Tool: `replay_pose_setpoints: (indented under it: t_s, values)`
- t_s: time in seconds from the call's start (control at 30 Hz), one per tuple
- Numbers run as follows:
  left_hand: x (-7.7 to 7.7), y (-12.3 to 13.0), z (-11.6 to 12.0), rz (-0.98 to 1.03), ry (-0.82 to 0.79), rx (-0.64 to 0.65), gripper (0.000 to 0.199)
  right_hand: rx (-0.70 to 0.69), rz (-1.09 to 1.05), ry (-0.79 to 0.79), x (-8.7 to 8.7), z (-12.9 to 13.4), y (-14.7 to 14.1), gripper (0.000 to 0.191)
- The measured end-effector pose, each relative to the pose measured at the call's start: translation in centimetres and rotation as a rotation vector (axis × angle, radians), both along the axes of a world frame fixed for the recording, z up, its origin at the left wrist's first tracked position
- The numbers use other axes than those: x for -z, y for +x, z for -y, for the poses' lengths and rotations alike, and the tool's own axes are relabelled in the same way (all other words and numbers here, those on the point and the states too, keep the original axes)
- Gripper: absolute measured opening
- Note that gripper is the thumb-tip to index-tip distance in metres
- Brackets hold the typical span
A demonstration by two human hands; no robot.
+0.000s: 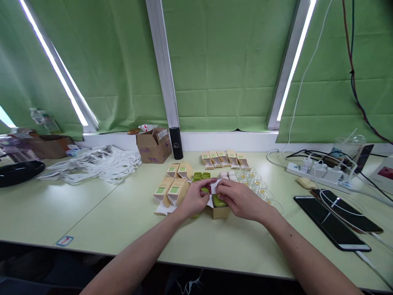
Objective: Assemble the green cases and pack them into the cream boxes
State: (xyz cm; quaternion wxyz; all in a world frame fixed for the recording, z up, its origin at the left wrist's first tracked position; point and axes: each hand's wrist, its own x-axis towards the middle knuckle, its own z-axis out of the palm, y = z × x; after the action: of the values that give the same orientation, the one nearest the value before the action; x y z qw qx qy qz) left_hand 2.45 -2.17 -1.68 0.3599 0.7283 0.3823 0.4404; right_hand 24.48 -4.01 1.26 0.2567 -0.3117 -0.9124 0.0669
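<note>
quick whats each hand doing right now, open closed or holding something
Left hand: fingers curled beside the box; whether it grips anything cannot be told.
Right hand: fingers bent, touching the green container; firm grip cannot be told.

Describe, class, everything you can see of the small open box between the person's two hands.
The small box is tan outside, with a white inner flap raised at its opening, and looks like thin card. It sits on the pale table, its plain front wall facing the person. A glossy green square piece shows at its open top, under the fingers of the right hand. The left hand is close beside the flap; whether it touches is unclear. The box's lower interior is hidden.
</note>
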Motion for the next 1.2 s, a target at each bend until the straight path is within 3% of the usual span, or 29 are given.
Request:
replay_pose_setpoints:
  t_s: [0.33,0.7,0.83,1.03,1.2]
  values:
    - [0.1,0.1,-0.1,0.017,-0.021,0.031,0.069,0.053,-0.023,0.066,1.0,-0.4,-0.2,0.019]
    - [0.4,0.0,-0.3,0.002,-0.026,0.028,0.070,0.084,0.024,-0.005,1.2,-0.4,-0.4,0.021]
    - [0.1,0.0,-0.2,0.009,-0.009,0.022,0.067,0.056,-0.127,-0.050,0.7,-0.5,-0.1,0.019]
    - [-0.4,-0.1,0.3,0.043,-0.041,0.042,0.059,0.172,-0.485,-0.183,0.3,-2.1,1.1,0.011]
    - [-0.7,-0.1,0.6,0.086,-0.104,0.059,0.049,0.265,-0.506,-0.230,0.4,-2.7,1.7,0.024]
